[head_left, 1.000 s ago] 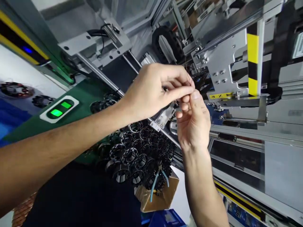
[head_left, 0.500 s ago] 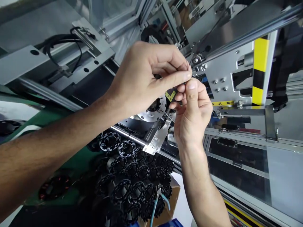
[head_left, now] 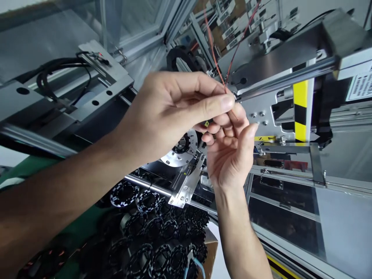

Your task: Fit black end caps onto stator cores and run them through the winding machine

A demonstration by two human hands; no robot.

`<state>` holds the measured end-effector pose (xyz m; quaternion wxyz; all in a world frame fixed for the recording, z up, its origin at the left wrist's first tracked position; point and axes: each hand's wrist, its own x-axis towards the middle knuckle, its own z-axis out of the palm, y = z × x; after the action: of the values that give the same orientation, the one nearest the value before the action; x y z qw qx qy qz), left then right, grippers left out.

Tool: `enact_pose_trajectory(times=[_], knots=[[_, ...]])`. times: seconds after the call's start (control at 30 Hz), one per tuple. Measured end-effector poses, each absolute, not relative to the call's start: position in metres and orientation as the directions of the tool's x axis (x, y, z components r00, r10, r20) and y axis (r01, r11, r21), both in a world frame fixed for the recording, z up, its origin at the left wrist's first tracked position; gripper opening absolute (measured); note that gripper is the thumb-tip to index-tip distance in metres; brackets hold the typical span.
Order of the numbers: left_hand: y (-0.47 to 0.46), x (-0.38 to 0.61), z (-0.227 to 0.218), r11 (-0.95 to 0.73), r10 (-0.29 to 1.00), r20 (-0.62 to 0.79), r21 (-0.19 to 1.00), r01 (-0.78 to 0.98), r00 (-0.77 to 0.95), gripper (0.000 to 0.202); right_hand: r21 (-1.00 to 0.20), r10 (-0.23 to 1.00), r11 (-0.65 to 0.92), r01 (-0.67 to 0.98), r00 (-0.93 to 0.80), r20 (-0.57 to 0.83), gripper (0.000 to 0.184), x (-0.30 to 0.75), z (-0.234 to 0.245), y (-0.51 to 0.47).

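My left hand (head_left: 177, 114) pinches thin copper-coloured wires (head_left: 213, 48) between thumb and forefinger. Two strands run upward from the pinch and spread apart. A short wire end sticks out below the thumb tip, over the fingers of my right hand (head_left: 229, 151). That hand is palm up, its thumb away from the loosely curled fingers; nothing is gripped in it. Behind the hands, partly covered by the left one, is a round metal fixture (head_left: 177, 157) with a dark toothed centre.
Several black toothed rings (head_left: 124, 194) are stacked below, by a cardboard box (head_left: 210, 248). Pliers with light-blue handles (head_left: 199, 267) lie on them. Metal rails (head_left: 151, 186) cross beneath the hands. A machine plate with yellow-black tape (head_left: 300, 110) stands at right.
My right thumb has lifted off the fingers, and that hand has opened. My left hand keeps its pinch, slightly lower in view. The copper strands now show clearly above it. The view has shifted.
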<state>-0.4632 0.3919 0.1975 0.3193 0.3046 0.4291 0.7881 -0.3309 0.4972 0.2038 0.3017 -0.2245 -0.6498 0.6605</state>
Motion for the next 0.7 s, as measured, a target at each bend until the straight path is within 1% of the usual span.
enact_pose_trajectory(times=[0.13, 0.17, 0.27, 0.37, 0.5, 0.63, 0.7], knots=[[0.391, -0.464, 0.206, -0.386, 0.805, 0.099, 0.836, -0.390, -0.584, 0.013, -0.996, 0.713, 0.064, -0.058, -0.696, 0.086, 0.052, -0.334, 0.200, 0.500], [0.392, -0.464, 0.208, -0.386, 0.807, 0.089, 0.828, -0.408, -0.584, 0.014, -0.996, 0.715, 0.046, -0.076, -0.694, 0.086, 0.052, -0.336, 0.198, 0.500], [0.392, -0.465, 0.208, -0.403, 0.805, 0.095, 0.812, -0.422, -0.585, 0.013, -0.984, 0.716, -0.065, -0.166, -0.694, 0.069, 0.043, -0.341, 0.196, 0.497], [0.391, -0.466, 0.206, -0.392, 0.805, 0.097, 0.827, -0.402, -0.586, 0.006, -0.971, 0.724, -0.149, -0.187, -0.689, 0.021, 0.040, -0.345, 0.194, 0.497], [0.392, -0.467, 0.199, -0.356, 0.779, 0.084, 0.876, -0.327, -0.622, 0.009, -0.972, 0.738, -0.181, -0.147, -0.673, -0.036, 0.044, -0.349, 0.193, 0.497], [0.406, -0.471, 0.184, -0.348, 0.679, 0.113, 0.919, -0.183, -0.726, 0.009, -0.978, 0.809, -0.191, -0.082, -0.577, -0.109, 0.033, -0.339, 0.196, 0.486], [0.416, -0.473, 0.176, -0.339, 0.631, 0.098, 0.927, -0.160, -0.769, 0.010, -0.984, 0.837, -0.169, -0.056, -0.535, -0.113, 0.035, -0.325, 0.196, 0.473]])
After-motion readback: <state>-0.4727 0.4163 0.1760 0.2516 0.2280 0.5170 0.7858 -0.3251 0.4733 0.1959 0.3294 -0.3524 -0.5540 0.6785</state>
